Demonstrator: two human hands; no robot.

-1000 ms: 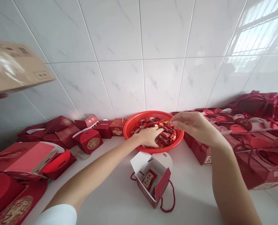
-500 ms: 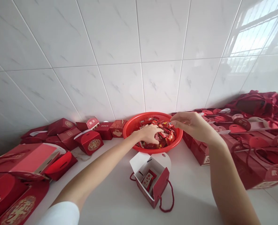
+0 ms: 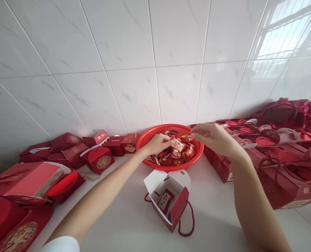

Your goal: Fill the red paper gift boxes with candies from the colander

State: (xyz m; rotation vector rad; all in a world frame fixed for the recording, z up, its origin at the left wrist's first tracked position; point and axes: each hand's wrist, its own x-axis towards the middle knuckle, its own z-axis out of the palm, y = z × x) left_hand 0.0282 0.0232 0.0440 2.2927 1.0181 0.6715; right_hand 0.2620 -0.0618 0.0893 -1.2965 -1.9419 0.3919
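My left hand (image 3: 159,143) is over the left side of a red plastic basket (image 3: 145,159), closed on a wrapped candy (image 3: 178,144) with a white and red wrapper. More wrapped candies (image 3: 168,158) fill the basket. Above its right rim hovers my right hand (image 3: 210,137), fingers loosely bent and a little apart from the thumb; I see nothing held in it. In front of the basket stands a small red gift box (image 3: 180,210) with its white flaps up and a dark red cord handle. A red-wrapped candy (image 3: 165,201) lies inside it.
Several red gift boxes (image 3: 99,159) are piled on the left of the white table (image 3: 113,217). Rows of similar boxes (image 3: 278,182) stand on the right, with dark red ribbons (image 3: 297,112) behind. A tiled wall (image 3: 134,94) rises behind the basket.
My left hand has drawn back to the left and risen from among the candies, now with a candy in its fingers. My right hand stays nearly where it was.
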